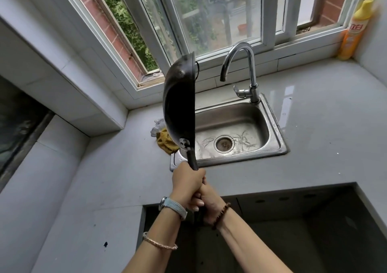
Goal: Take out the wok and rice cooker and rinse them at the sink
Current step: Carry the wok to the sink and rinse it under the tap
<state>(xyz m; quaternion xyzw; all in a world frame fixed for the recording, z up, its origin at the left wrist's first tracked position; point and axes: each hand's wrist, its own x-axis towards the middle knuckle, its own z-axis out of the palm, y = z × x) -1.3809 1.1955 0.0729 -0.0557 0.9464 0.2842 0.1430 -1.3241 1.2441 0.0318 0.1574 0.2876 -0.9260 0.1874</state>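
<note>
The wok (180,103) is held in the air, turned on edge so that its rim stands roughly vertical and its dark outer shell faces left. It hangs over the left end of the sink (270,113), clear of the basin, left of the faucet (249,67). Both hands grip the black handle (192,159), which slopes down toward the person. The left hand (186,183) (watch on the wrist) is curled round the handle nearer the pan. The right hand (209,201) (bead bracelet on the wrist) is closed round the handle's end just below it, touching the left. A yellow cloth (164,143) and a metal scourer (158,127) lie on the bench (324,126) beside the sink's left edge, partly hidden behind the wok. A yellow bottle (354,31) stands in the far right corner by the window.
</note>
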